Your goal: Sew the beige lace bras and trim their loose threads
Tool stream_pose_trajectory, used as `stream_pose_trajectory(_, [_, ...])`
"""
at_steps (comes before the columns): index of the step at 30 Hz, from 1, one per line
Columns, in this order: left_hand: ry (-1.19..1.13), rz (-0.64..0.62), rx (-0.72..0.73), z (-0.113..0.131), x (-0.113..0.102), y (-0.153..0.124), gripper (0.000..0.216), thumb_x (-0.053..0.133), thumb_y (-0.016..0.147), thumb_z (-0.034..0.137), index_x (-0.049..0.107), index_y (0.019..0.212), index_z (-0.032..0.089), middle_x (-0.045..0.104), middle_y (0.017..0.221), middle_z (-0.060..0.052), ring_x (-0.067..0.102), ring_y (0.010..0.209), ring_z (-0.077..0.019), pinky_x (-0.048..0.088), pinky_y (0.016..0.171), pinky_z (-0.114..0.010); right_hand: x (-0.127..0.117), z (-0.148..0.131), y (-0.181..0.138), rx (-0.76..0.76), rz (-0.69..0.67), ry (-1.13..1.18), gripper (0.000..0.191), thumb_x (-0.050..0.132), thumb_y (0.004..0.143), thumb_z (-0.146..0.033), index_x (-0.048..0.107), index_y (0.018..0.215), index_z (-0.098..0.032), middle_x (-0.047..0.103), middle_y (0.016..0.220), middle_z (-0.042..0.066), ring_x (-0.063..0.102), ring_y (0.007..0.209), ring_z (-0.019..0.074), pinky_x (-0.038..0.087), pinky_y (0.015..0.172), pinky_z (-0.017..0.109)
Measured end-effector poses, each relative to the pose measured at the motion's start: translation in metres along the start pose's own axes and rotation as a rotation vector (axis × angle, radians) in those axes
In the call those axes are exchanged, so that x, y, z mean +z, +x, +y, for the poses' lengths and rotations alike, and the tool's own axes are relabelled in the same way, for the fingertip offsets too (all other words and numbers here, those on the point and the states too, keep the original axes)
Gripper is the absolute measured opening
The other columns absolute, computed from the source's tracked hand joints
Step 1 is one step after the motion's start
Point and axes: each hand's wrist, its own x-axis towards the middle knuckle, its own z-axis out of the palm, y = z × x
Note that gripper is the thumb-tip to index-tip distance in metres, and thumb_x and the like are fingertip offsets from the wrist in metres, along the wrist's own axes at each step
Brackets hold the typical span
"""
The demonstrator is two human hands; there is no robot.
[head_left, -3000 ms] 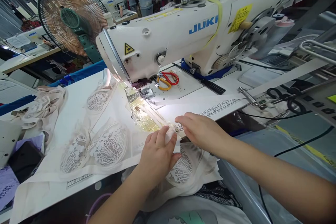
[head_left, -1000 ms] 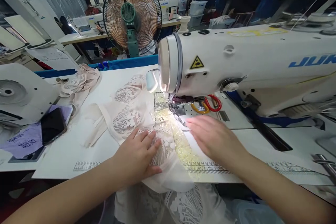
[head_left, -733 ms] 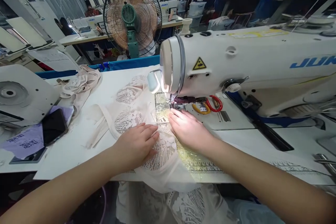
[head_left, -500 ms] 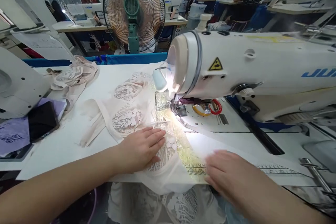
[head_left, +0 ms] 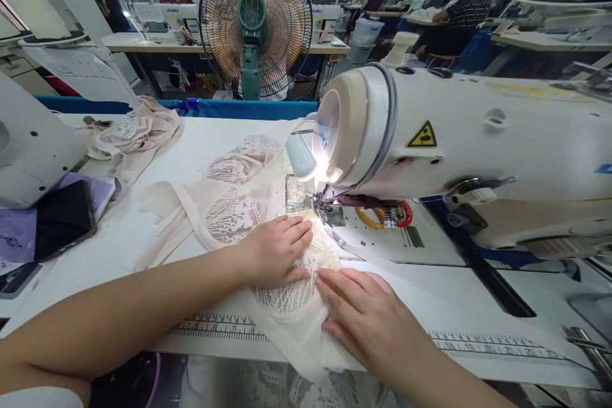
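A white Juki sewing machine (head_left: 459, 146) fills the right side, its lamp lit over the presser foot (head_left: 329, 211). A beige lace bra piece (head_left: 287, 290) lies under the foot and hangs over the table's front edge. My left hand (head_left: 275, 252) rests flat on the lace just left of the foot, fingers stretched toward it. My right hand (head_left: 368, 315) lies flat on the fabric's lower right, fingers spread. More joined lace cups (head_left: 234, 213) trail off to the left behind the foot.
Orange and red scissors (head_left: 382, 215) lie on the machine bed under the arm. A pile of beige garments (head_left: 131, 137) sits at back left. A black phone (head_left: 62, 220) lies at left. A standing fan (head_left: 255, 22) is behind the table. A ruler strip (head_left: 215, 326) runs along the front edge.
My right hand went up to the presser foot, drew back to the table edge, and now lies flat on the lace. My left hand slid closer to the foot. The view shifted left.
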Motion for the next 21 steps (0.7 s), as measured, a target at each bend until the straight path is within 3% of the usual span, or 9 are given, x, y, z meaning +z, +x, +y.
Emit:
stream_pose_trajectory(15, [0.086,0.097,0.055,-0.015,0.005,0.022,0.065,0.035,0.088,0.051,0.049,0.125,-0.001,0.05,0.131,-0.02,0.048,0.117,-0.0313,0.037,0.101,-0.04,-0.002,0.013,0.005,0.052,0.009,-0.035,0.03,0.043,0.089,-0.022,0.061,0.111,-0.013,0.066,0.112,0.009,0.058,0.102,0.0253,0.049,0.082,0.041])
stream_pose_trajectory(21, [0.086,0.111,0.063,-0.013,0.003,0.023,0.063,0.038,0.088,0.049,0.05,0.124,-0.002,0.054,0.126,-0.021,0.051,0.112,-0.03,0.039,0.098,-0.037,-0.002,0.008,-0.009,-0.052,0.027,-0.026,0.03,0.043,0.089,-0.021,0.062,0.11,-0.011,0.065,0.114,0.01,0.058,0.106,0.0234,0.05,0.086,0.039])
